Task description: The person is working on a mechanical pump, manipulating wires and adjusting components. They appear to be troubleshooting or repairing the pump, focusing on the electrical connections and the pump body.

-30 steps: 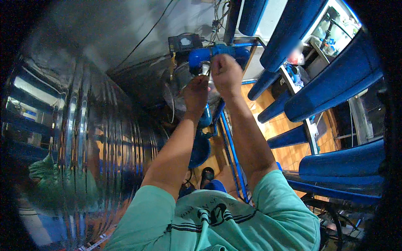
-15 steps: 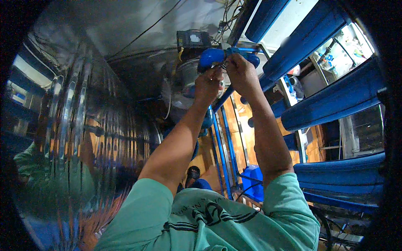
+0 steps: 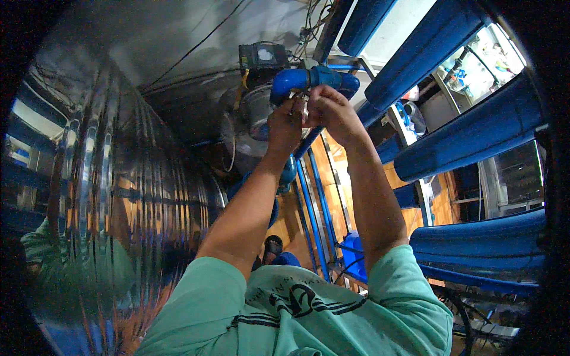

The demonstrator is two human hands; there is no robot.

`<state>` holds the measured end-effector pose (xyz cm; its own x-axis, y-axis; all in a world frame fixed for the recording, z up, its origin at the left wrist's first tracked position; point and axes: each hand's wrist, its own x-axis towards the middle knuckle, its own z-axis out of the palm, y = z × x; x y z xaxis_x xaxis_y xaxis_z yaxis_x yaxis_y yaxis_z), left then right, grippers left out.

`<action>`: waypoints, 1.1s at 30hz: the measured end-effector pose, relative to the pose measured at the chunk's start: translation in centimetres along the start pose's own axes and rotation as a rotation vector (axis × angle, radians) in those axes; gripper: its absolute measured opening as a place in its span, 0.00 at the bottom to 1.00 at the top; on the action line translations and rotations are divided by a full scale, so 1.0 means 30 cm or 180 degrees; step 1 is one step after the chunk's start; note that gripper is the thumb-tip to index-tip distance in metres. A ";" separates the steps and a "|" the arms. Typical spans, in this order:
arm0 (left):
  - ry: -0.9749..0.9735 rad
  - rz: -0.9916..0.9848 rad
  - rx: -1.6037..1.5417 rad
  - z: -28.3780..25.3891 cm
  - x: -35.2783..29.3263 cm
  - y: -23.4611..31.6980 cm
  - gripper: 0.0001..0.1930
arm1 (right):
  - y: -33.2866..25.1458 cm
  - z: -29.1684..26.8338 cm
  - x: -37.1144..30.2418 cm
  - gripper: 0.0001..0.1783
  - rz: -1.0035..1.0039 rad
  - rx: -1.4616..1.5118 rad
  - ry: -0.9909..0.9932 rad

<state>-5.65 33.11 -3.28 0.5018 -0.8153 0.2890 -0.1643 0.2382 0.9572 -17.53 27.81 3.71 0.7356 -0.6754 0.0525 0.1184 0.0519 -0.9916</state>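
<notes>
Both my arms reach up to a blue pipe elbow joined to a darker blue pipe union. Just under the elbow, my left hand is closed with its fingertips pinched together. Close on its right, my right hand is closed too, thumb and fingers bent in. Between the two hands shows a small pale, shiny bit, too small and blurred to name. I cannot tell which hand grips it, or whether it is fixed to the pipe.
A ribbed shiny metal tank fills the left side. Behind my hands stands a grey rounded motor housing with a black box above. Thick blue cylinders run along the right. A blue container sits low beside thin blue pipes.
The view has shifted slightly, so the pipes sit a little further left. My right hand has dropped from the union to beside my left hand, below the elbow.
</notes>
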 end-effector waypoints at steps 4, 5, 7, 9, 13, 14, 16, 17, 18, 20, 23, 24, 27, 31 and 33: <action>0.0068 0.0248 -0.0308 0.030 0.011 -0.083 0.13 | 0.059 -0.005 -0.026 0.12 -0.0027 0.0758 0.0177; 0.0062 0.0420 -0.0220 0.027 0.007 -0.083 0.13 | 0.065 -0.007 -0.026 0.12 -0.0081 -0.0273 0.0374; -0.0081 0.0262 -0.0352 0.008 0.002 -0.083 0.12 | -0.027 0.050 -0.032 0.15 0.0046 -0.3367 0.0910; -0.0387 -0.0375 -0.0852 -0.004 0.019 -0.084 0.12 | -0.084 0.067 -0.021 0.15 0.0043 -0.3806 0.0824; -0.0310 -0.0001 -0.0950 -0.001 0.011 -0.059 0.12 | -0.050 0.036 -0.029 0.15 -0.0377 -0.3103 0.0683; -0.0214 0.0097 -0.1063 0.014 0.005 -0.052 0.12 | -0.029 0.045 -0.042 0.15 -0.0536 -0.2822 0.0711; -0.0090 0.0245 -0.0946 0.017 0.006 -0.070 0.12 | -0.016 0.101 -0.038 0.14 -0.1260 -0.3098 0.1129; -0.0077 0.0319 -0.0736 0.014 0.022 -0.081 0.12 | -0.035 0.122 -0.023 0.13 -0.1528 -0.3197 0.1292; -0.0108 0.0393 -0.0528 0.014 0.019 -0.070 0.12 | -0.047 0.139 -0.026 0.11 -0.1787 -0.3291 0.1501; -0.0217 -0.0129 -0.0423 0.014 -0.003 -0.049 0.14 | -0.022 0.103 0.025 0.14 -0.1417 -0.2137 0.1376; -0.0249 -0.0373 -0.0025 0.003 0.011 -0.013 0.15 | -0.065 0.117 0.062 0.18 -0.0656 -0.0413 0.1119; -0.0241 -0.0385 0.0137 0.004 0.014 -0.011 0.16 | -0.076 0.111 0.071 0.18 -0.0605 -0.0525 0.1166; -0.0012 0.0973 0.1274 0.007 0.021 -0.031 0.19 | -0.122 0.098 0.112 0.18 -0.0574 -0.0936 0.1247; 0.0401 0.1132 0.1445 0.022 0.044 -0.097 0.20 | -0.140 0.124 0.163 0.17 -0.0633 -0.1181 0.1551; 0.0277 0.0696 0.1386 0.049 0.020 -0.055 0.20 | -0.118 0.043 0.191 0.16 -0.0826 -0.1655 0.1414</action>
<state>-6.32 31.45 -4.72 0.4821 -0.7192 0.5003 -0.6040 0.1408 0.7845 -12.87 24.69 7.68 0.3740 -0.8589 0.3499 -0.1610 -0.4317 -0.8875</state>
